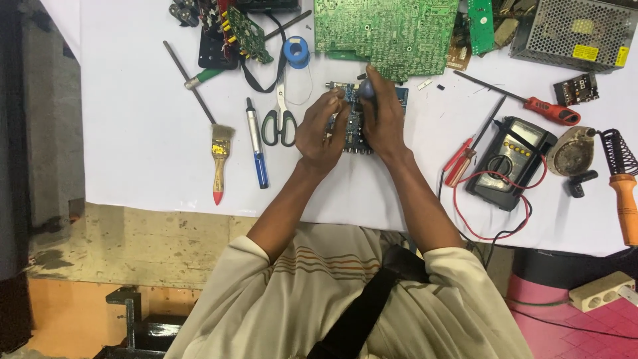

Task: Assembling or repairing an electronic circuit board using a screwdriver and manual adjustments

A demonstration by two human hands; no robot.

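A person in a cream striped shirt [332, 292] with a black strap [372, 299] across the chest leans over a white-covered counter [133, 133], both forearms reaching to a small blue circuit board [401, 94] at the counter's middle. The left hand [321, 129] is curled around the board's left edge, gripping it; the right hand [382, 113] is closed around a dark tool handle [365, 88] held down onto the board. Just beyond the board, at the far edge, lies a large green circuit board [385, 30]. To the left lie black-handled scissors [279, 119], a blue and silver pen-shaped tool [256, 143], a paintbrush with a red-tipped wooden handle [219, 156] and a blue spool [296, 52]. To the right rest a red-handled screwdriver [541, 108], a black multimeter [512, 161] with red and black leads, and, at the right edge, a soldering iron with an orange handle [623, 199]
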